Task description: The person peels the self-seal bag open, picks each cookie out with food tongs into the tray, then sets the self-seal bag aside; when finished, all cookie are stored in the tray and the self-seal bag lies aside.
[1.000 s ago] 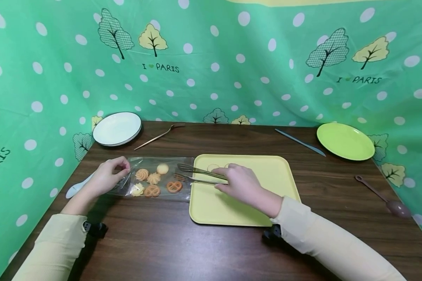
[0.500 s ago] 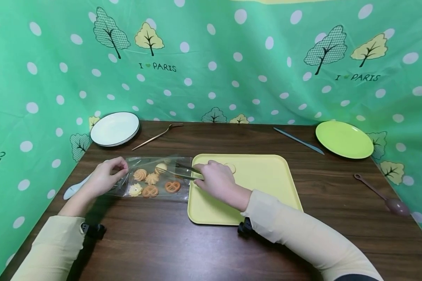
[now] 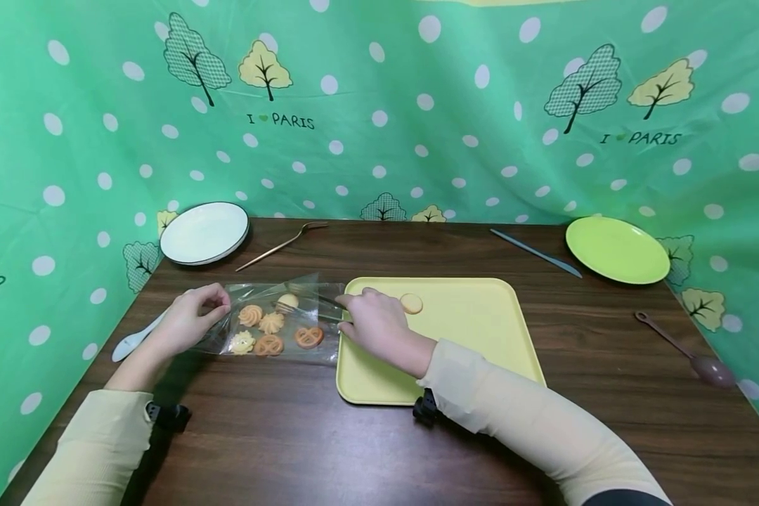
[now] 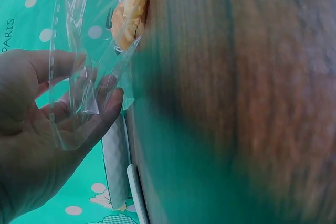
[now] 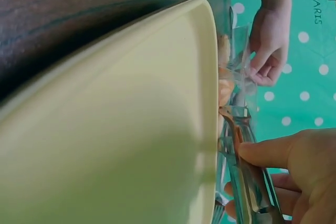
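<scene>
Fingers of the right hand grasp tongs at the clear bag the left hand pinches, cookies inside, beside the tray; lifting 1 out seems the step, needing a gentle squeeze.

A wooden table carried a yellow tray near the centre, a clear bag left of centre, a brown spoon far right.

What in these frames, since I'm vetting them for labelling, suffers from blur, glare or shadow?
Head view: pale glare on the tabletop, with a dark shadow beside the left sleeve; left wrist view: tabletop grain blurred, bright glints on the plastic bag; right wrist view: a soft shadow across the yellow tray.
</scene>
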A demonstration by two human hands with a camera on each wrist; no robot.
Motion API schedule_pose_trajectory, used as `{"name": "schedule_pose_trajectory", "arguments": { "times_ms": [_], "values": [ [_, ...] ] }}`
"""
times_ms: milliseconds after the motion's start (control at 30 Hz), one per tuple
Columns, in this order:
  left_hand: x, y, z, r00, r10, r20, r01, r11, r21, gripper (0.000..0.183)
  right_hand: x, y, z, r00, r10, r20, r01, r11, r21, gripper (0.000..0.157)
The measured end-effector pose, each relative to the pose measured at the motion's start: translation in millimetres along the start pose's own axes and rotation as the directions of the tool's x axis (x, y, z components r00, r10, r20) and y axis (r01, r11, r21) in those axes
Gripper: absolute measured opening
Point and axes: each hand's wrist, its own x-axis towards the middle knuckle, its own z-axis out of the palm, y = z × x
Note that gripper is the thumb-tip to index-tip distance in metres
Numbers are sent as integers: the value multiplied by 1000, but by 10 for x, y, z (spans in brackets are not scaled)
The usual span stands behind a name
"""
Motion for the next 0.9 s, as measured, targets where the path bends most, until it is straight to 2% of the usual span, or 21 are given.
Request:
{"name": "schedule_pose_trajectory", "arguments": {
  "times_ms": [200, 467, 633, 900],
  "values": [
    [-3, -11, 3, 1000, -7, 2, 7, 1000, -1, 6, -28, 39, 7, 999, -28, -22, 29, 999, 30, 43],
    [-9, -13, 11, 1000, -3, -8, 3, 1000, 7, 6, -189, 183, -86, 999, -12, -41, 14, 998, 57, 41],
    [-11, -13, 4, 1000, -7, -13, 7, 1000, 8, 5, -355, 346, -198, 996, -26, -84, 35, 993, 111, 41],
    [-9, -5, 8, 1000, -1, -24, 1, 1000, 10, 6, -764, 692, -373, 987, 36, -157, -15, 991, 131, 43]
  ]
}}
